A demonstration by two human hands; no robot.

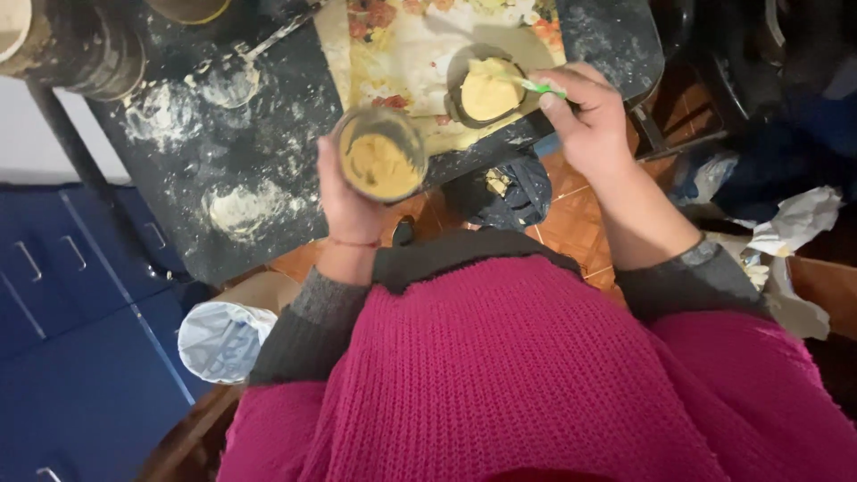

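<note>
My left hand [344,201] holds a jar [381,153] from below and behind, fingers wrapped round its side, just off the near edge of the counter [223,134]. The jar is about full of pale yellow batter, and I judge it weighty for its size, with a hard wall that may be slick where batter has smeared; a full wrap low on the side, as I have it, seems the safe hold, kept level so nothing slops over the rim. My right hand [585,120] is closed round a green spoon [538,87], pinched between thumb and fingers near the handle's end, its tip over a dark bowl [486,85] of the same batter. The spoon looks like light plastic, likely a bit bendy under thick batter, so a grip closer to the bowl end would give more force. The bowl stands on a flowered cloth [406,45] toward the far right corner of the counter; it looks soft-filled and stable. Flour patches dust the dark counter to the left of the cloth, and tins [80,40] stand at its far left corner.
</note>
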